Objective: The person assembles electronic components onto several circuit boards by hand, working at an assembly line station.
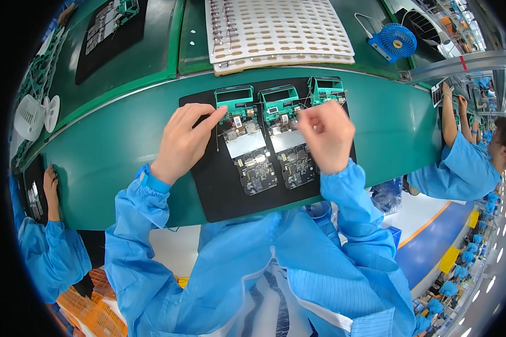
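Three circuit boards in green plastic holders lie side by side on a black mat (211, 191). My left hand (180, 140) has thumb and forefinger together at the left edge of the left green holder (234, 96); what they pinch is too small to make out. A thin dark cable (217, 137) hangs down just below those fingertips, beside the left circuit board (256, 168). My right hand (329, 137) is closed, its fingertips at the right side of the middle circuit board (295, 163); whatever it pinches is hidden. Behind this hand, the right green holder (326, 87) is partly covered.
Beyond the mat, stacked white slotted trays (281, 33) carry several thin cables at their left. A blue fan (396, 42) stands far right, a white fan (31, 117) far left. Co-workers in blue sit either side of the green table (123, 140). Another mat (109, 45) holds boards.
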Tool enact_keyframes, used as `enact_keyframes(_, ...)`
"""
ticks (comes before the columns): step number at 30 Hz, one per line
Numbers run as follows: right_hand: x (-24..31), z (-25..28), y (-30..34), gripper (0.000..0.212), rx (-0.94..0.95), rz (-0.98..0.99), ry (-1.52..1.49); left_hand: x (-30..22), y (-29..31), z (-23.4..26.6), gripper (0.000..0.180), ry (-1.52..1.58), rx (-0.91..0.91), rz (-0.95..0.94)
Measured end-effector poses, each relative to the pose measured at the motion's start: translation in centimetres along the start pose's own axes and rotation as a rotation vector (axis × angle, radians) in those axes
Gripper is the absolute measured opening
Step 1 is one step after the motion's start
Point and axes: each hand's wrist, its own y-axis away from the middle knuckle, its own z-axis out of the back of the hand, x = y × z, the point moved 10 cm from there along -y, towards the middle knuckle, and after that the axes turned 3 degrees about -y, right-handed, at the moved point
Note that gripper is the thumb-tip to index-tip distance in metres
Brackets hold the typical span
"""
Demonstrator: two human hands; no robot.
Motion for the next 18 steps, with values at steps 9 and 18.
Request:
enact_keyframes(9,5.6,-5.5,0.1,0.016,0.267,0.302,0.392,0.2,-0.7,1.6,0.030,0.023,-0.063,-0.107)
enact_keyframes(18,4.4,-6.5,-0.5,0.017,0.193,0.235,0.343,-1.1,-1.2,1.5,0.030,-0.070,-0.053,-0.379)
